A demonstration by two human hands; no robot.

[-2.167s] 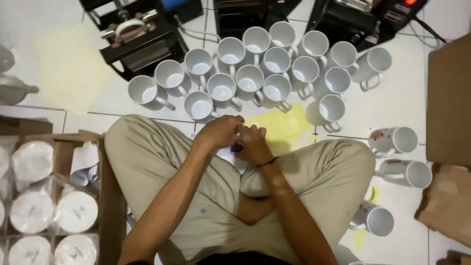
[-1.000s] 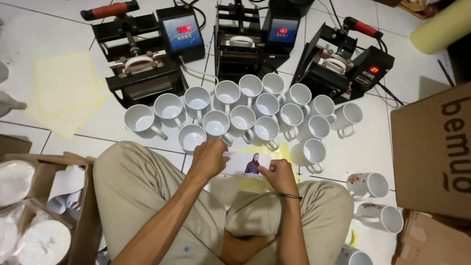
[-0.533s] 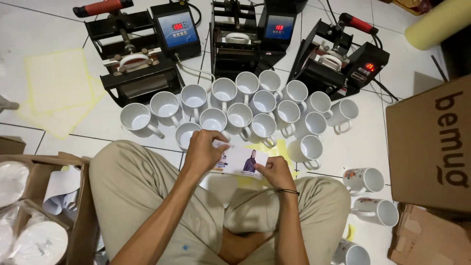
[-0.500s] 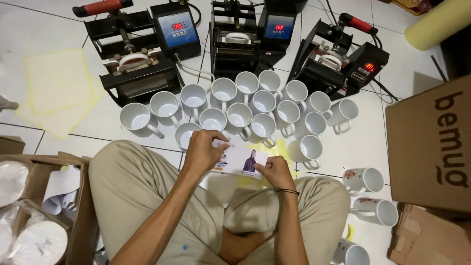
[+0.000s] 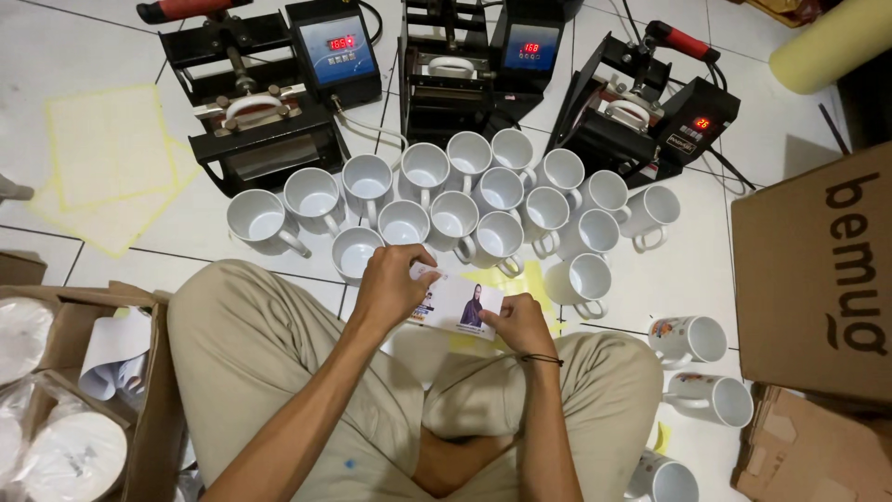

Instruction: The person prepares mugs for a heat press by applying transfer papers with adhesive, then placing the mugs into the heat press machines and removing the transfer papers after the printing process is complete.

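the printed sheet (image 5: 457, 305) is lying almost flat above the person's crossed legs, its long axis running left to right and dipping slightly towards the right, printed face turned up at the camera. the left hand (image 5: 390, 284) is pinching its upper left corner, fingers curling over the edge, while the right hand (image 5: 517, 323) is clamping the lower right corner, so both hands are closed on the same sheet, one at each end. it is looking like a small white rectangle with a figure printed near the right end and coloured blocks towards the left; the small print is too fine to make out. just beyond it, white mugs (image 5: 452, 221) are standing in a cluster on the tiled floor, and three black mug presses (image 5: 263, 139) with lit displays are sitting behind them. at the right a big brown cardboard box (image 5: 818, 279) with dark lettering on its side is standing, printed mugs (image 5: 688, 340) lying beside it. pale yellow sheets (image 5: 102, 167) are lying at the left
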